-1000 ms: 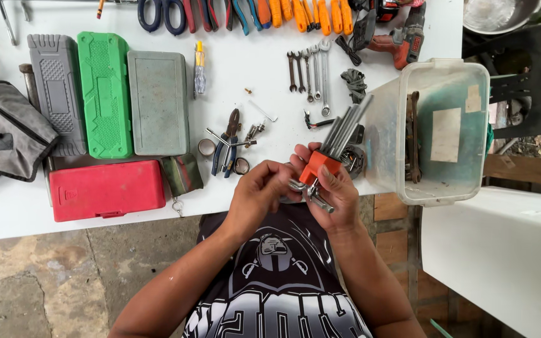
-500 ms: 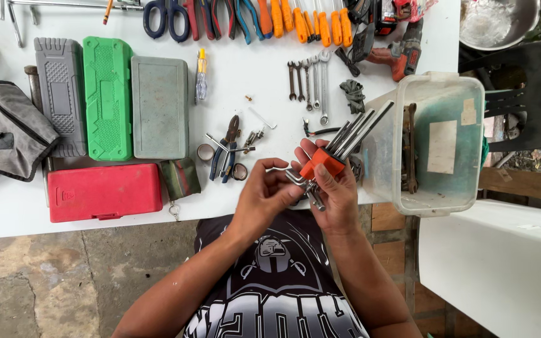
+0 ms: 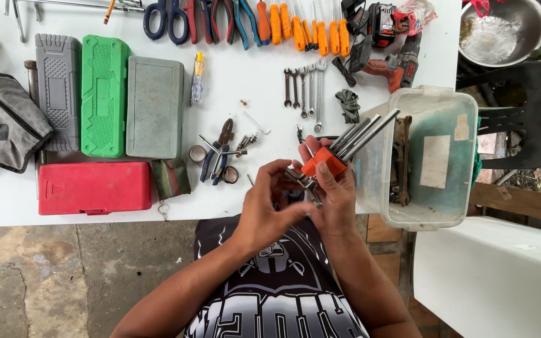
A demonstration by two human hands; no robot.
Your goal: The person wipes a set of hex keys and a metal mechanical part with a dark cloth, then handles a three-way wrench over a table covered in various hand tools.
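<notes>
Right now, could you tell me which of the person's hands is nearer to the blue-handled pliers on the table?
Left. The left hand is just right of the blue-handled pliers; the right hand, holding the orange hex key set, is farther right.

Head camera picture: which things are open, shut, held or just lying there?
Orange holder of silver hex keys: held in right hand.
Left hand: fingers at the keys' short ends.
Clear plastic tub: open, no lid, rusty tool inside.
Red plastic case: shut, flat.
Green plastic case: shut, flat.
Blue-handled pliers: lying on white table.
</notes>
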